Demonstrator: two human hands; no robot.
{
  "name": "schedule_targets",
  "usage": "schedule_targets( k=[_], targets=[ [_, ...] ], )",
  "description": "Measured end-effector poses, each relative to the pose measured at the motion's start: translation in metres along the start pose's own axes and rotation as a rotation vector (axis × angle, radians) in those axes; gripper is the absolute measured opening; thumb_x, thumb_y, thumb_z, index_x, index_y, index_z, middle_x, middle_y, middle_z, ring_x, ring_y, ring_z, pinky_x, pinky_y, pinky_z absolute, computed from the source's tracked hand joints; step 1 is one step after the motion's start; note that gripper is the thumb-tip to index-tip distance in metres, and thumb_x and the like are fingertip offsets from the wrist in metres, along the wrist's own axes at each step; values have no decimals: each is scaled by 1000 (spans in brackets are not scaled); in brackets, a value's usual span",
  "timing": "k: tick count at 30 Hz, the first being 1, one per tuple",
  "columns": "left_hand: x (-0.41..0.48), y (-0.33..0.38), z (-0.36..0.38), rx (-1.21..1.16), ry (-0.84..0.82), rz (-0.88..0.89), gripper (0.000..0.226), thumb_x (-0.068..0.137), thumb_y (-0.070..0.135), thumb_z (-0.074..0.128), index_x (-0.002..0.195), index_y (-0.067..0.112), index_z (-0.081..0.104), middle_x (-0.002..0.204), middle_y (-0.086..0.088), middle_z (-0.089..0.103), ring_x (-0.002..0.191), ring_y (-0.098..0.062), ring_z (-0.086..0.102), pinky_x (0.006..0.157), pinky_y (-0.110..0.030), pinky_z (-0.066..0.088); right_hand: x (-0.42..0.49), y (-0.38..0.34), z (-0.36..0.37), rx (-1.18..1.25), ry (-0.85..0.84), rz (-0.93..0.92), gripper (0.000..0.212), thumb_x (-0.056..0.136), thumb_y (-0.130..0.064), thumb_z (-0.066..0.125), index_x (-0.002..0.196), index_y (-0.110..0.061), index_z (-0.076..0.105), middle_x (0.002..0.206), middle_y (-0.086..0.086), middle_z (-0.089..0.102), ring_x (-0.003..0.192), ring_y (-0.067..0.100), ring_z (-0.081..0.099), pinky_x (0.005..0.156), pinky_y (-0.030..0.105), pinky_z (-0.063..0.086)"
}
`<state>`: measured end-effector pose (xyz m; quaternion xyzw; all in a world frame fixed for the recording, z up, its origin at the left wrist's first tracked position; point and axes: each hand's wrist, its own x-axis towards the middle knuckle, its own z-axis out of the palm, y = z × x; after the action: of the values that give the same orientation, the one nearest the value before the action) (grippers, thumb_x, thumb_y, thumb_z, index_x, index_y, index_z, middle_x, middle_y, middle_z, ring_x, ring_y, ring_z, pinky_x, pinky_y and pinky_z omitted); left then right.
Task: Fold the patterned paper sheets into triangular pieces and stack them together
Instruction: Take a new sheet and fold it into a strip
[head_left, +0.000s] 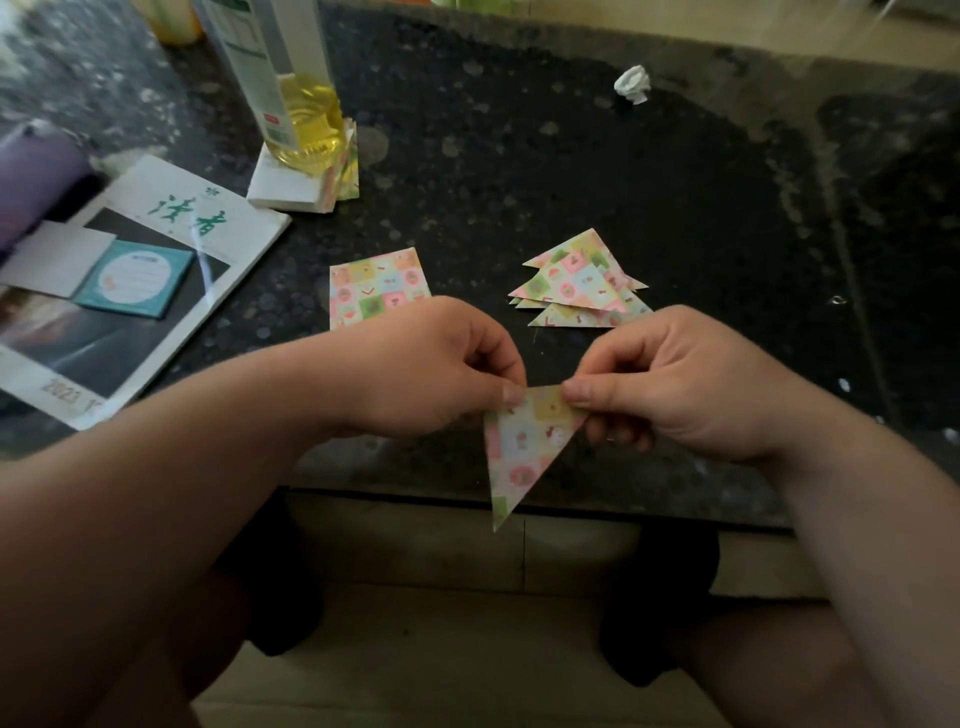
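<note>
Your left hand (441, 369) and right hand (670, 384) each keep a pinching grip on the folded triangle (524, 447), raised above the bench (571, 171) edge, near the stacked triangles (582, 286).

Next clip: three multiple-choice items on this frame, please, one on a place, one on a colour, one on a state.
1. Where is the pile of folded triangles relative to the flat patterned sheets?
A. right of them
B. left of them
C. on them

2. What colour is the liquid in the bottle?
A. red
B. yellow
C. blue

3. How is the single folded triangle held?
A. under one palm
B. pinched by left hand and right hand
C. lying untouched

Answers: 1 A, the pile lies to the sheets' right. 2 B, yellow shows through the clear plastic. 3 B, both thumbs pinch its top edge.
</note>
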<state>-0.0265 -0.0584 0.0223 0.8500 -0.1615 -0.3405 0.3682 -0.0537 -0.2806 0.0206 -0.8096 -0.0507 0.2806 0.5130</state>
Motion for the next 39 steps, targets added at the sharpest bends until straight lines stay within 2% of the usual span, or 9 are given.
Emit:
schedule_targets(
  k=[6, 10, 15, 19, 23, 27, 31, 34, 39],
  targets=[
    [-3, -26, -26, 163, 190, -182, 17, 93, 18, 69, 78, 24, 74, 70, 13, 74, 61, 3, 65, 63, -21, 45, -10, 4, -31, 73, 190, 35, 18, 80, -22, 73, 67, -9, 75, 59, 9, 67, 45, 8, 53, 39, 15, 39],
    [1, -19, -5, -516, 266, -288, 16, 98, 17, 66, 90, 4, 71, 75, -13, 72, 60, -22, 65, 58, -35, 59, -2, 12, -10, -89, 349, -45, 20, 92, -19, 73, 73, -15, 75, 60, 0, 69, 48, 5, 56, 45, 15, 43],
    [7, -3, 21, -991, -18, -335, 62, 86, 52, 63, 118, -1, 63, 101, -23, 75, 80, -32, 75, 61, -39, 60, 4, 22, 23, -514, 566, -486, 9, 92, -15, 72, 85, -14, 78, 76, -6, 71, 72, 10, 65, 68, 32, 52],
    [15, 0, 27, -1054, 184, -218, 19, 89, 18, 70, 96, 1, 69, 89, -19, 74, 74, -28, 74, 60, -35, 61, 6, 28, 42, -651, 481, -605, 11, 90, -17, 71, 98, -12, 77, 87, 2, 72, 80, 20, 66, 68, 41, 54],
    [15, -3, 23, -916, 240, -214, 13, 97, 11, 66, 87, 2, 67, 80, -18, 74, 61, -22, 72, 52, -30, 59, -1, 21, 36, -420, 449, -497, 19, 89, -33, 78, 94, -15, 77, 81, -6, 71, 73, 10, 64, 64, 27, 53],
    [13, -6, 15, -818, 155, -212, 9, 95, 11, 67, 93, 3, 69, 85, -17, 76, 66, -19, 71, 56, -30, 59, 9, 16, 17, -37, 677, -83, 13, 89, -32, 77, 87, -22, 69, 76, -3, 70, 61, 8, 63, 51, 22, 47],
    [13, -13, 6, -707, 52, -214, 7, 91, 10, 69, 86, 6, 69, 90, -18, 76, 76, -21, 71, 76, -38, 59, 16, 14, 6, 364, 386, 276, 12, 94, -26, 72, 102, -17, 72, 98, 5, 77, 70, 17, 63, 48, 26, 40],
    [13, -19, 2, -644, 61, -236, 10, 91, 11, 72, 81, 9, 71, 91, -18, 76, 79, -23, 68, 82, -41, 55, 14, 11, 9, 374, 260, 261, 9, 98, -10, 66, 96, -3, 71, 75, 9, 73, 54, 14, 54, 39, 20, 33],
    [16, -26, -7, -587, 295, -253, 19, 95, 26, 70, 92, 8, 71, 85, -14, 74, 68, -22, 65, 69, -40, 56, 23, 7, 0, 391, 390, 207, 13, 97, -7, 66, 86, -3, 68, 64, 6, 66, 46, 10, 48, 37, 19, 31]
  ],
)
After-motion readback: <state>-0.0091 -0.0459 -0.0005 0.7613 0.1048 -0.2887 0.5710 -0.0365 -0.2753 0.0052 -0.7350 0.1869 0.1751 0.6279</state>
